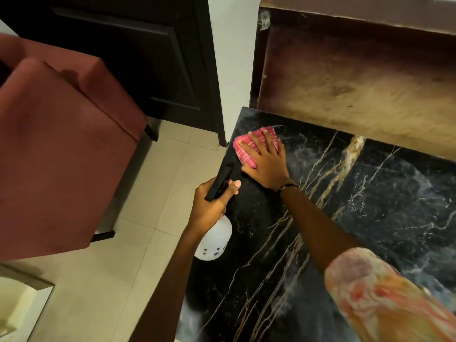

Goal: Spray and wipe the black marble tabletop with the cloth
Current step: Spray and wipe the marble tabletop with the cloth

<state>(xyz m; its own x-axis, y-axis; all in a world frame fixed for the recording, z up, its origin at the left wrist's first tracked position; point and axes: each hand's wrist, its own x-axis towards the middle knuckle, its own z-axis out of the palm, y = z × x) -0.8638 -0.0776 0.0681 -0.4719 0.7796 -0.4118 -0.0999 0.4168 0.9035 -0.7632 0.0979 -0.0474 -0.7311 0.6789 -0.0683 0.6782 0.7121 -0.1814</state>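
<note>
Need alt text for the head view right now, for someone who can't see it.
The right hand presses a folded pink checked cloth flat on the far left corner of the black gold-veined marble tabletop. The left hand grips a white spray bottle with a black trigger head at the table's left edge, beside a red upholstered chair.

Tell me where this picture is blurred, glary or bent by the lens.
Head view: the patterned sleeve at lower right is smeared and soft; the black marble tabletop shows hazy pale sheen on its right side; wide-angle bending curves the red chair; the right hand on the cloth and the left hand on the spray bottle look reasonably sharp.
</note>
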